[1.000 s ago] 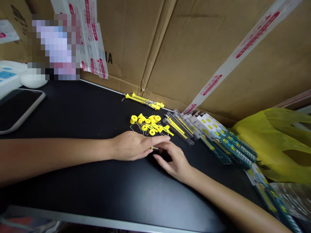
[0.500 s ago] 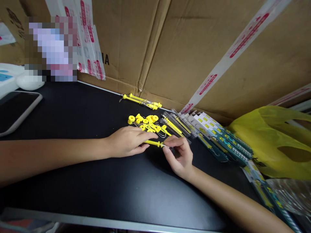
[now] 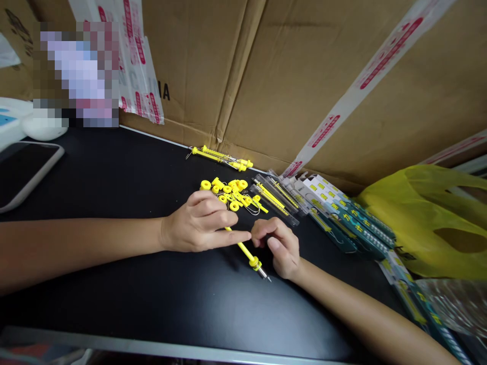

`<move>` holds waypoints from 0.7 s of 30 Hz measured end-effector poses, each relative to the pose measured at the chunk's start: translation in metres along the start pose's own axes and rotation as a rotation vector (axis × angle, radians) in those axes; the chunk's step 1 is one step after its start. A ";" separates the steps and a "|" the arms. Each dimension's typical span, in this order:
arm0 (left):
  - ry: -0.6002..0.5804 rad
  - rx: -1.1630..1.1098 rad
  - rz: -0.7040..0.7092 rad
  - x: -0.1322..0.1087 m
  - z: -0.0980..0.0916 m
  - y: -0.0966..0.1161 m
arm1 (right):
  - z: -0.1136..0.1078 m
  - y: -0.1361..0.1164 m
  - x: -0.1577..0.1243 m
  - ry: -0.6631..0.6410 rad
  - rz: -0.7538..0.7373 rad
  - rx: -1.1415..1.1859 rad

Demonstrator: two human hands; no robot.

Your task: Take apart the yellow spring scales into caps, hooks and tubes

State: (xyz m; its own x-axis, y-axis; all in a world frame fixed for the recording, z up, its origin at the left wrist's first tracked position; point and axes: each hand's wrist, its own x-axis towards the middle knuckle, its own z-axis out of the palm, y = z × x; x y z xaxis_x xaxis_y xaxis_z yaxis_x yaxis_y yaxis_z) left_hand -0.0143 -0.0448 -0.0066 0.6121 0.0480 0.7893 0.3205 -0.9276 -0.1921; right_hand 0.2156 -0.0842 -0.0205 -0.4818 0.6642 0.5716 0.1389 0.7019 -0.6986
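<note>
My left hand (image 3: 200,226) lies on the black table (image 3: 125,274) with its fingers closed on a thin yellow tool (image 3: 249,257) that has a yellow collar and a metal tip pointing toward me. My right hand (image 3: 279,247) is curled beside it, fingertips pinched near the tool's shaft where it meets my left forefinger. Just beyond my hands lies a heap of small yellow rings and wire springs (image 3: 231,191).
Finished yellow tools (image 3: 220,156) lie by the cardboard wall (image 3: 289,76). Clear tubes (image 3: 274,198) and blue packaged cards (image 3: 353,223) fan out to the right, next to a yellow plastic bag (image 3: 429,223). A phone (image 3: 23,170) rests at far left.
The yellow tool has swung from lying level between both hands to pointing down toward me. My right hand moved lower and curled; my left hand closed more tightly on the shaft.
</note>
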 end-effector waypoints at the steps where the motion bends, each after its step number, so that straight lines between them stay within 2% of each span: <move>1: -0.009 -0.011 0.021 0.000 -0.001 0.001 | 0.000 -0.001 0.002 -0.021 0.005 -0.044; 6: -0.146 -0.067 0.067 0.000 -0.003 0.002 | 0.003 -0.007 0.010 -0.138 -0.045 -0.265; 8: -0.120 -0.067 0.099 -0.001 -0.004 0.002 | 0.005 -0.007 0.011 -0.155 -0.058 -0.284; 11: -0.067 -0.088 0.087 0.000 -0.005 0.003 | 0.005 -0.005 0.010 -0.106 -0.028 -0.249; 14: -0.087 -0.088 0.046 0.000 -0.004 0.003 | 0.005 -0.004 0.010 -0.080 0.025 -0.235; 18: -0.092 -0.069 0.033 -0.001 -0.001 0.000 | 0.003 -0.005 0.013 -0.136 -0.008 -0.259; 21: -0.117 -0.104 -0.016 -0.003 0.002 -0.004 | 0.002 -0.006 0.014 -0.104 0.020 -0.301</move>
State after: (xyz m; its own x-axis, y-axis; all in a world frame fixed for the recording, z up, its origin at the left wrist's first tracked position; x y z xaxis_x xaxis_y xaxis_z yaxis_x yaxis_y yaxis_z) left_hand -0.0162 -0.0406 -0.0089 0.6896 0.1003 0.7172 0.2581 -0.9594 -0.1140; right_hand 0.2062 -0.0800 -0.0090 -0.5605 0.6594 0.5010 0.3913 0.7440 -0.5415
